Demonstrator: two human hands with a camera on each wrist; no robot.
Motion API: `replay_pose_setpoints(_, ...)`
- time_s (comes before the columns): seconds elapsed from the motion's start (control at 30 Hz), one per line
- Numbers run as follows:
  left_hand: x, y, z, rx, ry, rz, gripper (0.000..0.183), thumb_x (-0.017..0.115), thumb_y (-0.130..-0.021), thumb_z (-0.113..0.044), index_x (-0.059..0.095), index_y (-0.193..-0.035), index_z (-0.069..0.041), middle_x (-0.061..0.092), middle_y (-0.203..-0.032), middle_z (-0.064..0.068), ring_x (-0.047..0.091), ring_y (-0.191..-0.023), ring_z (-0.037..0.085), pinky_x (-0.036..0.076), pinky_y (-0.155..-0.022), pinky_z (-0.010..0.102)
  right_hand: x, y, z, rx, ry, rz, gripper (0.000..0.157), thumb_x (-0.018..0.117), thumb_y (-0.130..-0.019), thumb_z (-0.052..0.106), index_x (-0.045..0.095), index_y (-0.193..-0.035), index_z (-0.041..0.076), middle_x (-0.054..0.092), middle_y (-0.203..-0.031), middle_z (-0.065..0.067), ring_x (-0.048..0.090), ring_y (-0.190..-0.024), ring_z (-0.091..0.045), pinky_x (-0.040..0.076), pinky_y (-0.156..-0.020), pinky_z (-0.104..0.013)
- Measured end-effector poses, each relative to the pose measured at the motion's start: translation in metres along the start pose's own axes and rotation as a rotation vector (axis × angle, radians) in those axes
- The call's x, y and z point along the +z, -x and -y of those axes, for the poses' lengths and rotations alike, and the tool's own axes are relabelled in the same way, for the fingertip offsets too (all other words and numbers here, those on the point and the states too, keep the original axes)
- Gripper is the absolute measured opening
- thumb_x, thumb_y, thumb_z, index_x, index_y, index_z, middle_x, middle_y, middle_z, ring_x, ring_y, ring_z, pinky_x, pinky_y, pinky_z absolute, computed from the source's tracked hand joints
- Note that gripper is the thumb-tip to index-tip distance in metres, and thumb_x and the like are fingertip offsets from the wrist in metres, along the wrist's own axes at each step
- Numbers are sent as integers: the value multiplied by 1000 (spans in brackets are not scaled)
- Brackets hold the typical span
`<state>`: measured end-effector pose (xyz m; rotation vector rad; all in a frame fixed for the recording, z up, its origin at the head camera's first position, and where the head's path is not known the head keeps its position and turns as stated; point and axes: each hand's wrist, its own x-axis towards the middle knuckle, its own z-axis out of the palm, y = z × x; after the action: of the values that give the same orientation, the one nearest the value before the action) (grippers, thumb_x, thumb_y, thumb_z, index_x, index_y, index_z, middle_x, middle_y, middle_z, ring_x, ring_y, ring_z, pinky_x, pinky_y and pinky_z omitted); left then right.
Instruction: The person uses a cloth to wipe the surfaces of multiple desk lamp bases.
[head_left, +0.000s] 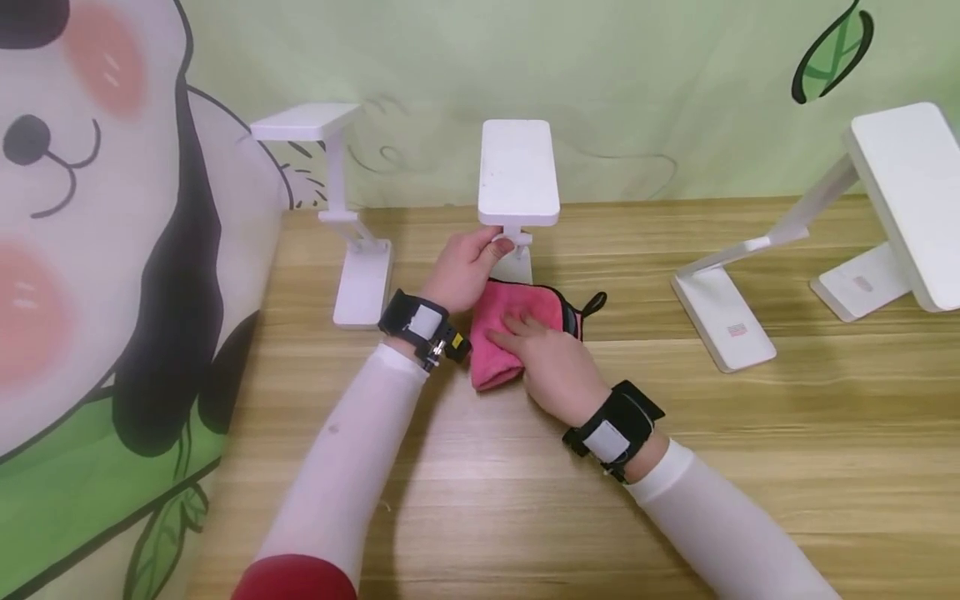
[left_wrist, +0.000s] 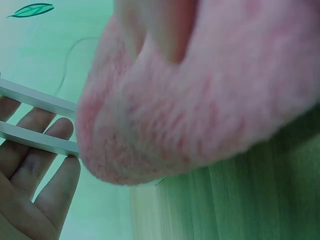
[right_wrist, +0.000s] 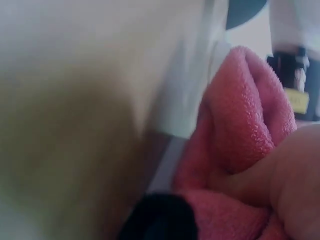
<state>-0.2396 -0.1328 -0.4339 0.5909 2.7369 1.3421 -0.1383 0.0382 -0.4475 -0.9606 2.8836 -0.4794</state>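
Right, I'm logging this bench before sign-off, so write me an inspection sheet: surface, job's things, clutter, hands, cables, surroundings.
Surface: light-brown wood-grain tabletop.
Job's things: upright white desk lamp with a rectangular head; fluffy pink cloth with black edging, hiding part of the lamp's base in the head view.
Clutter: three more white folding lamps, one on the left, two on the right.
Hands: left hand holds the lamp's stem; right hand holds the cloth.
Cables: nothing seen.
Surroundings: pale green backdrop with a cartoon panda.
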Motion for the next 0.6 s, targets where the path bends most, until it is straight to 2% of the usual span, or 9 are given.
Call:
replay_pose_setpoints(0.17,-1,0,-3,-4,7,-1,33,47,-105,-35,61,-128,-16,62,-97,6,53,-87,16,44,-78,35,-7,-30,-12,-22,-2,-18,50,59,-92,1,60,-137,20,58,-137,-10,59,-113,-28,55,-84,-47)
replay_pose_setpoints(0.27,-1,0,-3,-5,22,3,29,48,-105,-32,62,-126,-17,63,-96,8,54,-86,16,44,-80,34,-6,-46,-18,-14,25,-29,42,62,-96,11,59,-137,18,57,-138,-10,62,-108,-27,55,-82,-45)
replay_pose_setpoints(0.33,-1,0,-2,-8,37,6,28,48,-105,-32,62,-124,-16,63,-97,10,54,-86,16,44,-80,35,-4,-49,-18,-8,26,-23,44,63,-96,13,58,-139,17,55,-140,-12,62,-108,-28,56,-81,-44)
replay_pose_setpoints(0.43,-1,0,-1,-16,41,-1,29,48,-105,-33,63,-123,-16,63,-99,9,54,-87,16,44,-80,35,-5,-43,-14,13,13,-18,49,61,-95,8,54,-142,19,54,-142,-11,60,-112,-28,56,-81,-46)
replay_pose_setpoints(0.6,-1,1,0,-11,19,-11,35,47,-105,-37,63,-127,-16,64,-108,3,54,-94,14,45,-84,34,-6,-15,1,61,-7,-4,59,58,-88,-5,55,-142,20,53,-142,-13,54,-121,-30,55,-83,-48)
